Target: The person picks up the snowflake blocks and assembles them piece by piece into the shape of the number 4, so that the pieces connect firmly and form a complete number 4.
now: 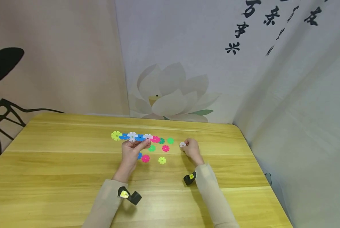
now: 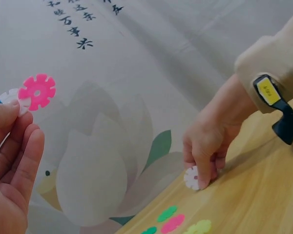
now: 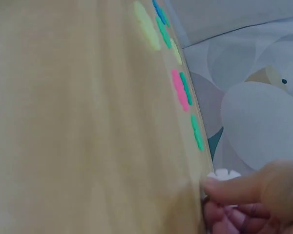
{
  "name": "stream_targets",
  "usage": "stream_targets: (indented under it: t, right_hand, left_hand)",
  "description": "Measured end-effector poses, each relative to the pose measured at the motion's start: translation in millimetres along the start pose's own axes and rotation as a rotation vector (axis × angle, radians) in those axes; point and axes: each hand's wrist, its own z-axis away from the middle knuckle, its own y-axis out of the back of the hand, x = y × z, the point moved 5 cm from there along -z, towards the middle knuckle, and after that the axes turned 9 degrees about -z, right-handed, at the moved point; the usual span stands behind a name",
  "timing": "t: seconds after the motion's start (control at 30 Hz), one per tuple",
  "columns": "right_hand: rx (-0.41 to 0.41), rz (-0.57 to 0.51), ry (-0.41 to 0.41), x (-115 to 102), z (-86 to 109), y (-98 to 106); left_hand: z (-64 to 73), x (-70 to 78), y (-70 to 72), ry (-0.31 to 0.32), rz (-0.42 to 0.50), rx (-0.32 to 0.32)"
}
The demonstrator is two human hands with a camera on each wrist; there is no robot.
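My left hand (image 1: 128, 155) holds up a row of notched plastic discs (image 1: 132, 136) slotted together, thumb and fingers pinching near its right end. The row runs yellow, blue, white, blue, white, with a pink disc (image 2: 37, 92) at the end, past the fingertips. To the right, my right hand (image 1: 193, 151) pinches a single white notched disc (image 1: 182, 144) between thumb and fingers, close over the table. The left wrist view shows this white disc upright, its lower edge near the tabletop. In the right wrist view the thumb (image 3: 239, 189) covers part of it.
Loose discs lie between and beyond the hands: a light green one (image 1: 170, 141), a pink one (image 1: 165, 148), a yellow one (image 1: 162, 160) and several others, some partly behind the left hand. The wooden table (image 1: 73, 177) ends at a fabric backdrop (image 1: 172, 38). A black chair (image 1: 4, 63) stands left.
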Motion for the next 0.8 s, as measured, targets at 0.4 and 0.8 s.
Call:
stream_targets:
  t: [0.4, 0.8]
  right_hand:
    - [0.020, -0.390, 0.127, -46.3, 35.8, 6.8]
    - [-0.047, -0.620, 0.304, -119.2, 83.4, 13.1]
  left_hand:
    - [0.3, -2.2, -0.3, 0.031, -0.004, 0.010]
    - [0.2, -1.9, -2.9, 0.017, 0.015, 0.006]
